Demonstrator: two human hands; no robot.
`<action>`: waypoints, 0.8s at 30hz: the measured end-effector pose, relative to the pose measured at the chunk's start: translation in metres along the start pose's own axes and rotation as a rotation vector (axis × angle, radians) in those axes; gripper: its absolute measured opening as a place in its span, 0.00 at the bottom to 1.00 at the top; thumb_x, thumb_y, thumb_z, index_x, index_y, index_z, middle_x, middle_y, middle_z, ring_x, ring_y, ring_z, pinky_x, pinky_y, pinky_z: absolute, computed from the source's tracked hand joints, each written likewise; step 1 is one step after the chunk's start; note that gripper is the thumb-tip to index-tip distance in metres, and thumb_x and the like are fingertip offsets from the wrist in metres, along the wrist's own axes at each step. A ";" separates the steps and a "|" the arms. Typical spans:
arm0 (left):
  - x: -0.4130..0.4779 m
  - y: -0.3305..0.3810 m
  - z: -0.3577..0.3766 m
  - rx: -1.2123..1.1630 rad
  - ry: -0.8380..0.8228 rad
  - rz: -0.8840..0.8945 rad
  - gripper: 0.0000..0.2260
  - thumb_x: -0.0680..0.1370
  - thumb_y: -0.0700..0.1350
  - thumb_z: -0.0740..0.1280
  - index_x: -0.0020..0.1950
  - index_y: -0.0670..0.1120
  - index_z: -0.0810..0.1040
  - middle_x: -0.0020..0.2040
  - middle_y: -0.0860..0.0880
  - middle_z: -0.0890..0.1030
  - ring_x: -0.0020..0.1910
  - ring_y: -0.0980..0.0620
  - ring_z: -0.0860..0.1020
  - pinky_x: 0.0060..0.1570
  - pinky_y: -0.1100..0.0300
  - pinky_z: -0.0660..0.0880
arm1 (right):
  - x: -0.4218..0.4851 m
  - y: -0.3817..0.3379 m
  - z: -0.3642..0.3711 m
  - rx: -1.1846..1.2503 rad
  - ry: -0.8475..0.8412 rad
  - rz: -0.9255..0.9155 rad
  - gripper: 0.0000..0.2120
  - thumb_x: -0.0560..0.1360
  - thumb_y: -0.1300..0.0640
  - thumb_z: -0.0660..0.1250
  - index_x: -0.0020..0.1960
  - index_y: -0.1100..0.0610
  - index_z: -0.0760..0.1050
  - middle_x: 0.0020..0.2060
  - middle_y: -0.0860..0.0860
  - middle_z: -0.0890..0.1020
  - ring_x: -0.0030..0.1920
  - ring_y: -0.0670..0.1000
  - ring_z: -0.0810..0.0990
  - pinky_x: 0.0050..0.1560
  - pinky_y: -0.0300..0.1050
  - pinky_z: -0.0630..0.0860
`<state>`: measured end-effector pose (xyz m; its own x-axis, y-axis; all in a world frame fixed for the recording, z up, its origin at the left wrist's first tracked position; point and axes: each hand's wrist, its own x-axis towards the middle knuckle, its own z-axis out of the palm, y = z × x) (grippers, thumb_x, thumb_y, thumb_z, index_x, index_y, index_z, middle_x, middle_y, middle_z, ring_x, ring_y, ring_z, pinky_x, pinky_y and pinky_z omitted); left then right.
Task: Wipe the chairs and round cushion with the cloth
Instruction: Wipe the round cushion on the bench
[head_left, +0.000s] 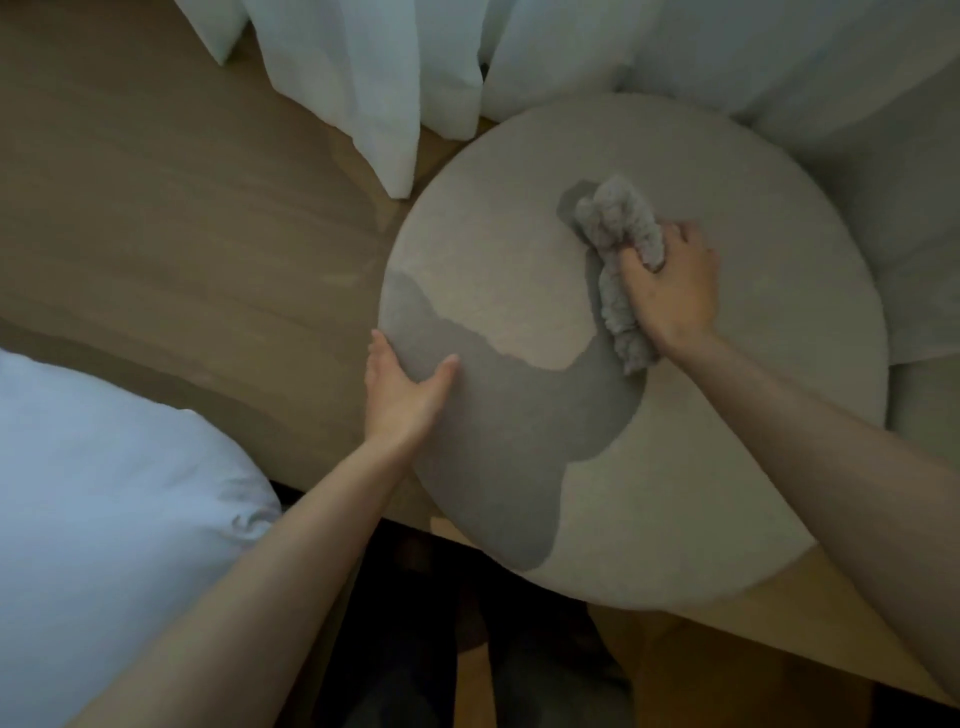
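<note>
A large round beige cushion (701, 467) lies flat on a wooden bench, filling the middle and right of the head view. My right hand (670, 291) grips a bunched fluffy grey cloth (618, 234) and presses it onto the cushion's upper middle. My left hand (405, 389) holds the cushion's left edge, thumb lying on top and fingers wrapped round the rim. Shadows of my arms fall across the cushion's lower left.
The wooden bench (182, 234) stretches to the left of the cushion. White curtains (363, 78) hang along the back, touching the cushion's far side. A white pillow (104, 493) lies at the lower left. Dark floor shows below the bench's front edge.
</note>
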<state>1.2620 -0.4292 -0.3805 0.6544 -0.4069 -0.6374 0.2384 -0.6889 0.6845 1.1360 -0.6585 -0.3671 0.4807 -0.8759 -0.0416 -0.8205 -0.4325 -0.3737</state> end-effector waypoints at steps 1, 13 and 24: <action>-0.001 0.000 0.003 0.029 0.010 0.015 0.42 0.75 0.52 0.70 0.79 0.45 0.47 0.78 0.47 0.55 0.76 0.48 0.56 0.73 0.49 0.58 | -0.012 -0.005 0.005 0.008 -0.021 -0.018 0.20 0.75 0.51 0.61 0.64 0.56 0.75 0.62 0.59 0.75 0.62 0.61 0.71 0.63 0.49 0.62; -0.021 0.002 0.021 0.336 0.060 0.123 0.42 0.76 0.50 0.68 0.78 0.48 0.42 0.78 0.44 0.38 0.77 0.42 0.44 0.73 0.50 0.48 | -0.165 -0.004 -0.023 0.115 -0.264 -0.475 0.18 0.67 0.50 0.71 0.54 0.56 0.82 0.48 0.57 0.82 0.46 0.60 0.80 0.51 0.45 0.70; -0.036 -0.019 0.025 0.758 -0.289 0.383 0.39 0.72 0.55 0.72 0.74 0.68 0.49 0.75 0.53 0.29 0.72 0.38 0.29 0.62 0.24 0.51 | -0.161 0.000 0.007 0.052 -0.002 0.003 0.18 0.69 0.57 0.69 0.59 0.57 0.79 0.55 0.59 0.79 0.55 0.60 0.77 0.56 0.50 0.65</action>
<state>1.2155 -0.4166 -0.3794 0.3613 -0.7548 -0.5474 -0.5641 -0.6444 0.5163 1.0608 -0.5163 -0.3670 0.4787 -0.8769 -0.0446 -0.8047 -0.4179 -0.4216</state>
